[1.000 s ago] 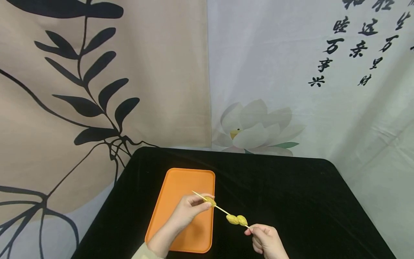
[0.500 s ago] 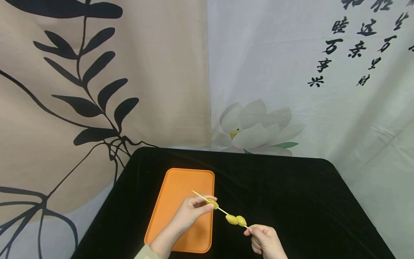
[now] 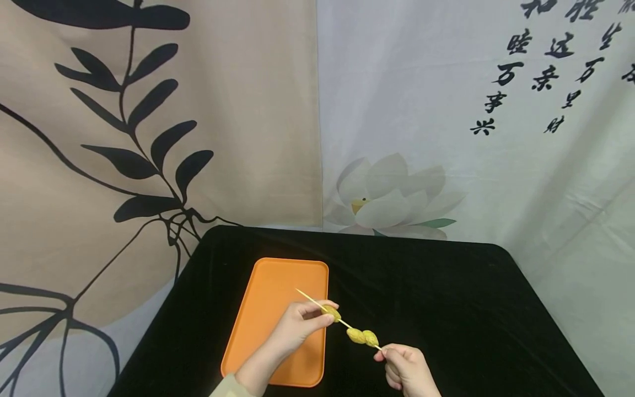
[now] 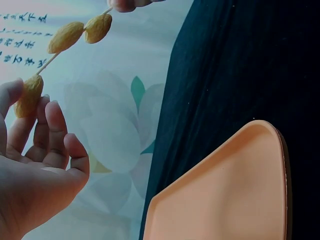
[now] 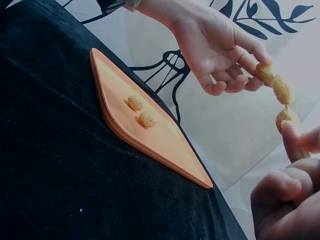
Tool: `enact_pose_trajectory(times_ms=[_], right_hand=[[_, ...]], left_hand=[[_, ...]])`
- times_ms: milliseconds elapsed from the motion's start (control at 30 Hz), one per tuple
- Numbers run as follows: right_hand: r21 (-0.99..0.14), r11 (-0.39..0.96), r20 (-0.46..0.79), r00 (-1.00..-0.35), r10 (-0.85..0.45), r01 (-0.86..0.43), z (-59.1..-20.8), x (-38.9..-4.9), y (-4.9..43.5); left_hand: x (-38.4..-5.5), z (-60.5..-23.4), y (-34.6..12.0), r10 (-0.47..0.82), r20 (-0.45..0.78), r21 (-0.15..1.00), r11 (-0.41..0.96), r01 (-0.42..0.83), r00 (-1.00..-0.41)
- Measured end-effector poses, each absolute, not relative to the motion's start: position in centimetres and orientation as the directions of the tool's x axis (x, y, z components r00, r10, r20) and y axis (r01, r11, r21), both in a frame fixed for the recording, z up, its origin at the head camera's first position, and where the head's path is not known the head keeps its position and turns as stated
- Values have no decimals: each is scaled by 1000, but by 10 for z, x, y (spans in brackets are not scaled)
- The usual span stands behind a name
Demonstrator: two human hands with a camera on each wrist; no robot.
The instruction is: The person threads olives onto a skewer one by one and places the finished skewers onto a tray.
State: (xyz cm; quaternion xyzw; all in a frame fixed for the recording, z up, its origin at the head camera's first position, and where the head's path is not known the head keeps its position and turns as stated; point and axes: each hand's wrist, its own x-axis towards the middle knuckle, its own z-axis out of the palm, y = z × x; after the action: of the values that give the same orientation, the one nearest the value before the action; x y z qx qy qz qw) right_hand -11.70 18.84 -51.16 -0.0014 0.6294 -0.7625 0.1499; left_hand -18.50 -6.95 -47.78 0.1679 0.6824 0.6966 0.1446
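Observation:
My right hand [image 3: 408,365] pinches the lower end of a thin wooden skewer [image 3: 308,298], which slants up to the left with its pointed tip free. Two yellow wrinkled oval fruits [image 3: 355,335] sit side by side on it near the right fingertips. Farther up, my left hand [image 3: 290,331] pinches a third fruit [image 4: 29,97] between thumb and fingers, with the skewer running through it. A short bare stretch of stick separates it from the pair in the left wrist view. Below lies an orange tray [image 3: 278,275].
Two more yellow fruits [image 5: 147,119] lie on the tray, visible in the right wrist view and hidden behind the left hand and arm from the head. A black cloth [image 3: 421,286] covers the table. Printed curtains [image 3: 258,110] hang behind it.
My left hand has slid its fruit along the skewer, rightward and down, toward the other two. The right hand stays nearly still.

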Motion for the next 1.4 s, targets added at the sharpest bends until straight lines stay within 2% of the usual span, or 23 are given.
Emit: enact_pose_trajectory(times_ms=[467, 733, 1100, 1400], right_hand=[[-938, -141, -286, -936, -208, 318, -510, -118, 188], [-939, -153, -273, -938, -215, 308, -510, -117, 188], [-944, -161, -242, -937, -251, 287, -512, -115, 188], [-949, -187, -201, -943, -266, 255, -514, -118, 187]], left_hand=[[-181, -479, -63, 447, 13, 1000, -16, 7, -894], [-180, -485, -59, 453, 41, 999, -38, 27, -890], [-175, -488, -60, 453, 14, 1000, -22, 4, -891], [-184, -483, -76, 514, 8, 998, 47, 37, -858]])
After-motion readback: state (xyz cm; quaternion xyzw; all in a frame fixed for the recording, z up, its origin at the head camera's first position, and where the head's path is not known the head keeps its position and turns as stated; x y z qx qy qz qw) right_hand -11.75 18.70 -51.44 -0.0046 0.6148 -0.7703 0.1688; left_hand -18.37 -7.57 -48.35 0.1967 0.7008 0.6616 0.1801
